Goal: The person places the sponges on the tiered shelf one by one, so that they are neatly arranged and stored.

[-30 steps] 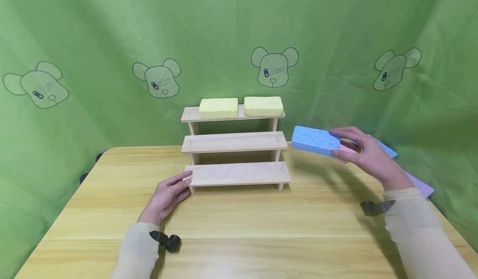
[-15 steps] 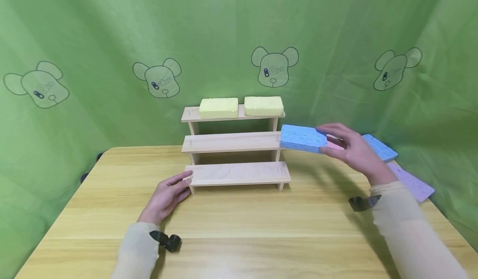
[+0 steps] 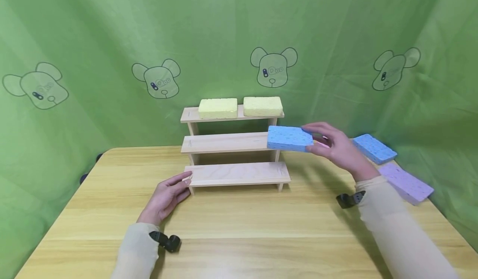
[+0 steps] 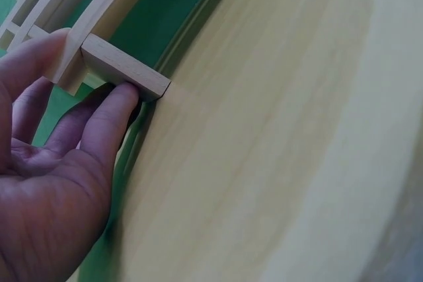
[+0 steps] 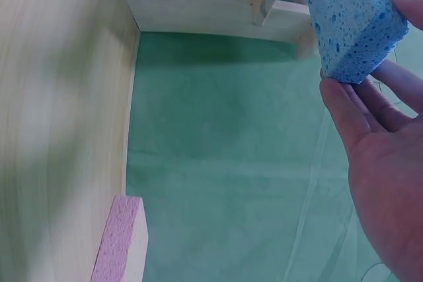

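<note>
A blue sponge (image 3: 289,138) is pinched between the thumb and fingers of my right hand (image 3: 334,148), which holds it by its right end. The sponge hovers at the right end of the middle shelf of a three-step wooden rack (image 3: 220,143); whether it touches the wood I cannot tell. In the right wrist view, the pitted blue sponge (image 5: 350,21) is tilted in the fingers. My left hand (image 3: 167,198) grips the left end of the lowest step, with fingertips on the board and its leg (image 4: 122,64). Two pale yellow sponges, a left one (image 3: 218,108) and a right one (image 3: 263,106), lie on the top shelf.
Another blue sponge (image 3: 374,148) and a purple sponge (image 3: 406,183) lie at the table's right edge. A pink sponge (image 5: 119,242) shows in the right wrist view; my right hand mostly hides it in the head view. Green curtain (image 3: 216,34) closes off the back and sides.
My right hand has carried the blue sponge leftward, from beside the rack to over the right end of its middle shelf. The left hand has stayed in place.
</note>
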The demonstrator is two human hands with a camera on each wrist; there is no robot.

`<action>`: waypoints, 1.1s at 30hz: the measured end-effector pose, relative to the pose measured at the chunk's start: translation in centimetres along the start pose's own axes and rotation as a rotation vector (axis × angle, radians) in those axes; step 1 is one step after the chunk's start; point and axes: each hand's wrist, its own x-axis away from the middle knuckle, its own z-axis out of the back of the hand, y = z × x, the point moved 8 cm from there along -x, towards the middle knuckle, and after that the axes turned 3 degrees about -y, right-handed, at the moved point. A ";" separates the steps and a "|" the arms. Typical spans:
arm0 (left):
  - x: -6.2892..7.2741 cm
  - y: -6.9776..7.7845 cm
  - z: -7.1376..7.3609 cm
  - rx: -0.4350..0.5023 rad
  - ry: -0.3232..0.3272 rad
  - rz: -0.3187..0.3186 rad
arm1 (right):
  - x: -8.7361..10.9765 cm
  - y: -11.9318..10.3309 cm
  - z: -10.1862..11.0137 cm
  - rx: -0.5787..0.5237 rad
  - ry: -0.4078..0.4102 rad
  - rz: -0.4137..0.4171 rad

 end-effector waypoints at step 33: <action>0.0 0.0 0.0 -0.002 0.004 0.008 | -3.1 -1.6 -3.9 -0.061 -0.071 0.050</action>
